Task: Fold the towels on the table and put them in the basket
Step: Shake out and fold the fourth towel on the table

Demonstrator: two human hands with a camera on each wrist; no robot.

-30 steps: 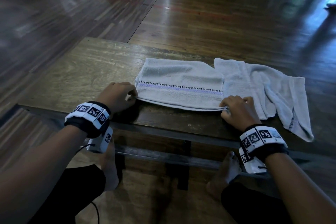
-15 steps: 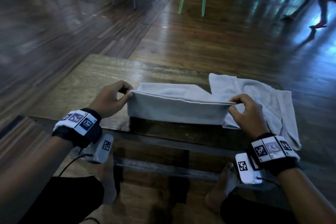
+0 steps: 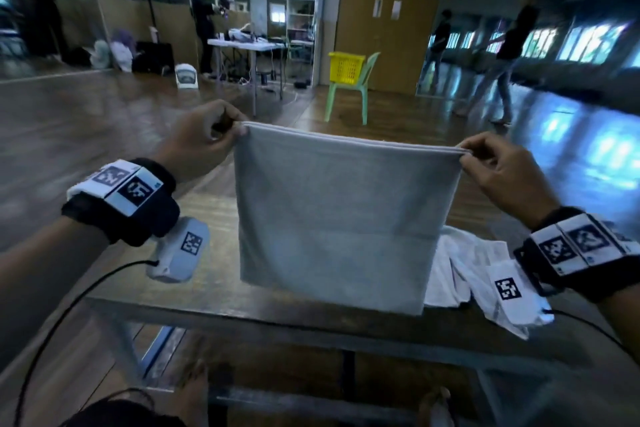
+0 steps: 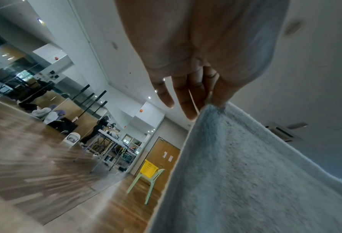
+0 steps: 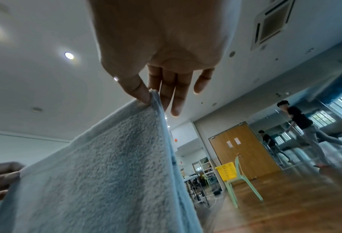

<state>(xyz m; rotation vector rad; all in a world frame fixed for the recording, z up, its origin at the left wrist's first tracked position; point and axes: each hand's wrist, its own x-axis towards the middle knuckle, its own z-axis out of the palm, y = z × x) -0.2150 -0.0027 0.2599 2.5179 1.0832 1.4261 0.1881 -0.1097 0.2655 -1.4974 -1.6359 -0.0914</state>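
Observation:
A pale grey folded towel [image 3: 343,215] hangs upright above the wooden table [image 3: 214,291], stretched between my hands. My left hand [image 3: 235,130] pinches its top left corner, and my right hand [image 3: 465,154] pinches the top right corner. The left wrist view shows thumb and fingers [image 4: 218,96] nipping the towel [image 4: 245,173] edge. In the right wrist view my thumb [image 5: 140,93] presses the towel [image 5: 106,173] corner. A second white towel [image 3: 464,263] lies crumpled on the table at the right. A yellow basket [image 3: 346,66] sits on a green chair [image 3: 360,87] across the floor.
The table's near edge [image 3: 311,319] runs across below the hanging towel. People walk at the far right [image 3: 509,45] and one stands at the back by a white table [image 3: 242,43]. Open wooden floor lies between my table and the chair.
Both hands lifted the folded towel off the table from lying flat to hanging high in front of me. The head view tilted up, bringing the room and yellow basket into sight.

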